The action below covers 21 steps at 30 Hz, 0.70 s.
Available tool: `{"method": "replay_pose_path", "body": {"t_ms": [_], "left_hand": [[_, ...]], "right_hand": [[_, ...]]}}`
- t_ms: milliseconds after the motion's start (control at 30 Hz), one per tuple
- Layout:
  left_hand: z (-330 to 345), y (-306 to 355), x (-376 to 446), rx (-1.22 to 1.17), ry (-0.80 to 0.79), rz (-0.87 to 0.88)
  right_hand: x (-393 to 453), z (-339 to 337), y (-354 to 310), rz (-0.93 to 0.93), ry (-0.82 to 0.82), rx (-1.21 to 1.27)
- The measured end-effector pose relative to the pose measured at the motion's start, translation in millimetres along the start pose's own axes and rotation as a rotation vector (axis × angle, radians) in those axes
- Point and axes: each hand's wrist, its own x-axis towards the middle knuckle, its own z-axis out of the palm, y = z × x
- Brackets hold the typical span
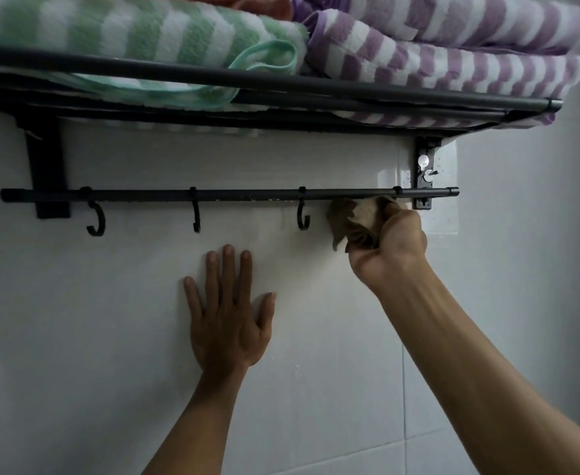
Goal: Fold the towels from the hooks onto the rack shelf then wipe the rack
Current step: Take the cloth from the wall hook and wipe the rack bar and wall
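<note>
A black wall rack fills the top of the head view. On its shelf (pixel 281 82) lie a folded green-striped towel (pixel 137 32), a folded purple-striped towel (pixel 453 49) and, behind them, an orange towel (pixel 264 3). Below runs the black hook bar (pixel 233 193) with bare hooks (pixel 96 217). My right hand (pixel 389 246) grips a crumpled brown cloth (pixel 353 217), which is pressed against the bar near its right end and hides the hook there. My left hand (pixel 228 315) lies flat on the white tile wall under the bar, fingers spread and straight.
Two black brackets, the left one (pixel 47 166) and the right one (pixel 425 173), fix the rack to the white tiled wall (pixel 110 320). A wall corner runs down at the far right, just past the rack's end.
</note>
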Motion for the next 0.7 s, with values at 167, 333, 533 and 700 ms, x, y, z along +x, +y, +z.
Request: {"method": "replay_pose_path", "body": {"t_ms": [167,333,533,700], "left_hand": [[0,-2,2,-0.002,-0.001,0.015],[2,-6,0,-0.029,-0.060,0.023],[7,-5,-1,-0.027,0.003,0.029],[6,-4,-3,-0.182,0.245,0.041]], "right_hand": [[-29,-20,42,0.143,-0.048,-0.143],[-55,-6,74,0.319,-0.141,-0.204],[-38,38,89,0.246,-0.245,-0.016],[-48,64,111,0.301,-0.279,0.002]]}}
